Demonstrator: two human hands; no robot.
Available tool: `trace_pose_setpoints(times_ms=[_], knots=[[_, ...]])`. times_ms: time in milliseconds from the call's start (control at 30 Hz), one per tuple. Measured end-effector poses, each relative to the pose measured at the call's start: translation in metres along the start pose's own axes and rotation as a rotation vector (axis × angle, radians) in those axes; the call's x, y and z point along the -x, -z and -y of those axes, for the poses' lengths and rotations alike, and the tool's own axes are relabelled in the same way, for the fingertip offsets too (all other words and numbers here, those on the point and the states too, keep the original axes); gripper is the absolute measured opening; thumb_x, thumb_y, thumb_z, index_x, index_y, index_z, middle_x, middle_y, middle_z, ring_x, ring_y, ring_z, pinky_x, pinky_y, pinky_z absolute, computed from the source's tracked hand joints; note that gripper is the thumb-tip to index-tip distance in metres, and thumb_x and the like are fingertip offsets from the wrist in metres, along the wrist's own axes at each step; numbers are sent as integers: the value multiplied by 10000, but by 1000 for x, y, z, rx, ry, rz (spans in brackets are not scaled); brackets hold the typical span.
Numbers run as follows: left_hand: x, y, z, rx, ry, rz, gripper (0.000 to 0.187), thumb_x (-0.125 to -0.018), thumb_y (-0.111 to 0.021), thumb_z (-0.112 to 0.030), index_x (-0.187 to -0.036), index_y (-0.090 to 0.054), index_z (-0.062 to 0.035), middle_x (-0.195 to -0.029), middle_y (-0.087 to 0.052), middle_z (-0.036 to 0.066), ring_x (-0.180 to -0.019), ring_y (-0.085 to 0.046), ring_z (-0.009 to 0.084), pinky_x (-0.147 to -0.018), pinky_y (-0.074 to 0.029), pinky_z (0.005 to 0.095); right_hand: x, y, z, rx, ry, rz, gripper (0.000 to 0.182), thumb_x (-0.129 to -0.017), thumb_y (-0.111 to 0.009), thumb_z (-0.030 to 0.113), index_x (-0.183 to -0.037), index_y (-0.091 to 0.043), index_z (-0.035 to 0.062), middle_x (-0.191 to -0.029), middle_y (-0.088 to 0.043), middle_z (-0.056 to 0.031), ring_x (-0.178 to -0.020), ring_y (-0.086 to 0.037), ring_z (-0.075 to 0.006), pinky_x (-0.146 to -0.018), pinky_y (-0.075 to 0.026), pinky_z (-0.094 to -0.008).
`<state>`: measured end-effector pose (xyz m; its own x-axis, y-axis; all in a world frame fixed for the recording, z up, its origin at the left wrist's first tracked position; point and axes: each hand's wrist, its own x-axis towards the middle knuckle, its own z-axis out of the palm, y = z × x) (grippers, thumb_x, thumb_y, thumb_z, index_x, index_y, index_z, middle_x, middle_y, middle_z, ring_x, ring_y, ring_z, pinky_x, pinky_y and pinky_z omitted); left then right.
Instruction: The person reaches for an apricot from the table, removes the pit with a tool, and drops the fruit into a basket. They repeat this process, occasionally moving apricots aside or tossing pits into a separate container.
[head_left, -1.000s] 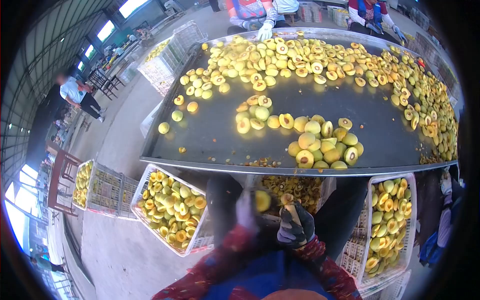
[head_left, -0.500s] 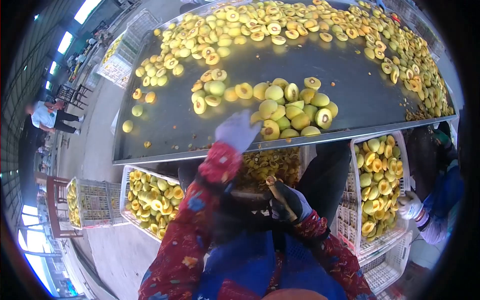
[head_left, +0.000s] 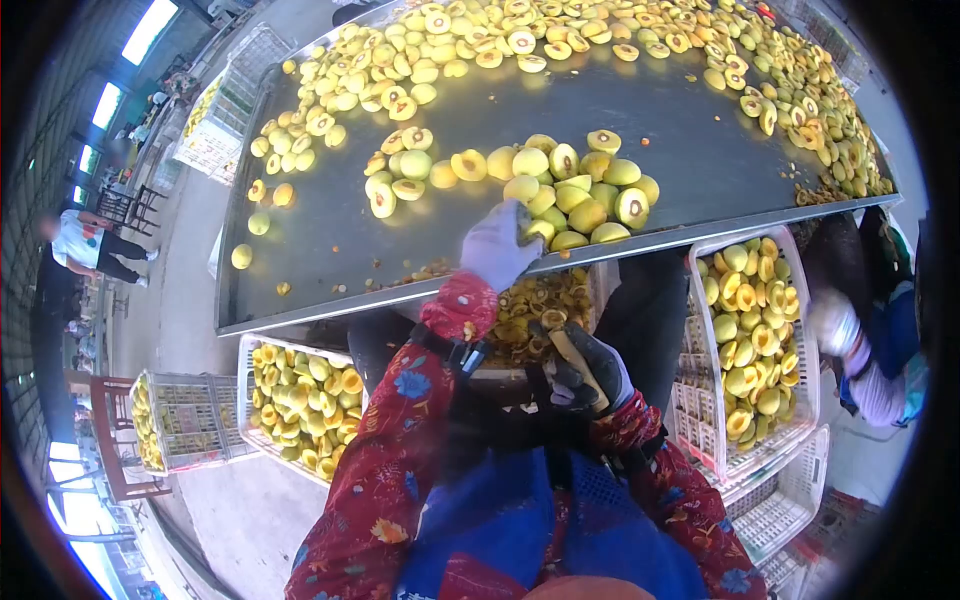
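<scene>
My left hand (head_left: 498, 248), in a pale lilac glove, is at the near left edge of a pile of halved yellow-green peaches (head_left: 585, 205) on the metal table. Its fingers curl round a peach half (head_left: 541, 231), which they partly cover. Lower down, above my lap, my right hand (head_left: 597, 368) wears a dark-palmed glove and is closed round a wooden-handled tool (head_left: 578, 367). The far end of this tool is hard to make out. Under the table edge, a crate of brownish fruit scraps (head_left: 540, 300) sits beyond my right hand.
The metal table (head_left: 330, 285) has a raised rim and a long heap of peach halves (head_left: 430, 45) at the back. A crate of halves stands left (head_left: 305, 400), another right (head_left: 750, 350). A co-worker's gloved hand (head_left: 835, 322) is beside the right crate. Someone stands far left.
My left hand has moved right onto the near edge of the peach pile. My right hand with the tool has shifted slightly. The co-worker's hand has moved up from the right crate's side.
</scene>
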<state>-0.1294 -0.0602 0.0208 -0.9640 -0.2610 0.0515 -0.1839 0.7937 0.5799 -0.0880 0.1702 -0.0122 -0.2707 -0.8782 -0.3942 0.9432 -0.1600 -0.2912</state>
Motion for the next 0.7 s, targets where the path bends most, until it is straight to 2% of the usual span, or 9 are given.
trace_pose_setpoints(times_ms=[33, 167, 233, 267, 367, 433, 567, 600, 700], knots=[[2, -3, 5, 159, 45, -79, 518, -765, -683, -352, -1104, -475, -20, -1025, -581, 166, -941, -597, 298, -827, -483, 392, 2, 2, 3, -90, -10, 86, 346, -960, -462, 356, -1160, -540, 85, -636, -508, -1, -571, -509, -88, -497, -403, -218], [31, 5, 10, 1060, 183, -250, 418, -833, -646, -221, -1134, -461, 4, -1029, -583, 122, -893, -607, 231, -704, -534, 320, 6, 9, -3, 222, -28, -150, 325, -960, -469, 329, -1182, -522, 98, -643, -517, -15, -514, -472, -102, -453, -359, -212], [53, 25, 4, 1517, 232, -232, 411, -848, -627, -177, -1168, -449, 8, -1041, -581, 119, -891, -611, 237, -686, -543, 301, 9, 18, -4, 112, -91, 32, 326, -953, -486, 325, -1161, -538, 79, -678, -531, -19, -532, -492, -102, -473, -393, -224], [64, 35, 1, 1560, 252, -185, 373, -869, -585, -125, -1192, -461, 14, -1059, -579, 117, -911, -610, 221, -709, -547, 309, 10, 19, -4, 58, -125, 124, 327, -950, -495, 323, -1150, -546, 69, -695, -539, -21, -540, -503, -103, -484, -410, -230], [94, 21, 14, 1225, 175, -288, 281, -906, -542, -191, -1114, -533, -2, -1016, -595, 84, -897, -608, 179, -741, -533, 305, 11, -28, -7, 548, 92, -177, 274, -925, -539, 261, -1063, -581, 27, -730, -570, -59, -542, -531, -150, -492, -442, -282], [115, 6, 33, 978, 131, -358, 306, -941, -505, -257, -1088, -563, 4, -984, -607, 69, -869, -606, 155, -747, -519, 289, 15, -30, -17, 1194, 399, -192, 243, -904, -553, 209, -1041, -579, 10, -742, -584, -103, -556, -553, -202, -485, -448, -317], [147, 6, 1, 1315, 384, -302, 407, -973, -434, -346, -1070, -581, 21, -941, -626, 81, -801, -606, 162, -737, -501, 284, 18, -71, -22, 2187, 1117, -47, 219, -860, -577, 157, -1006, -552, -5, -717, -596, -174, -562, -586, -289, -466, -454, -372], [154, 10, -7, 1275, 370, -259, 412, -974, -430, -350, -1068, -582, 20, -943, -626, 81, -805, -603, 157, -733, -498, 282, 17, -78, -30, 2059, 867, -184, 268, -862, -584, 223, -979, -529, -12, -651, -587, -166, -537, -597, -295, -463, -458, -391], [166, -2, -7, 1364, 330, -243, 437, -978, -408, -372, -1062, -588, 17, -935, -628, 85, -829, -591, 134, -721, -485, 266, 15, -84, -44, 2002, 702, -329, 297, -862, -578, 278, -927, -521, -6, -601, -573, -145, -494, -584, -301, -443, -449, -403]])
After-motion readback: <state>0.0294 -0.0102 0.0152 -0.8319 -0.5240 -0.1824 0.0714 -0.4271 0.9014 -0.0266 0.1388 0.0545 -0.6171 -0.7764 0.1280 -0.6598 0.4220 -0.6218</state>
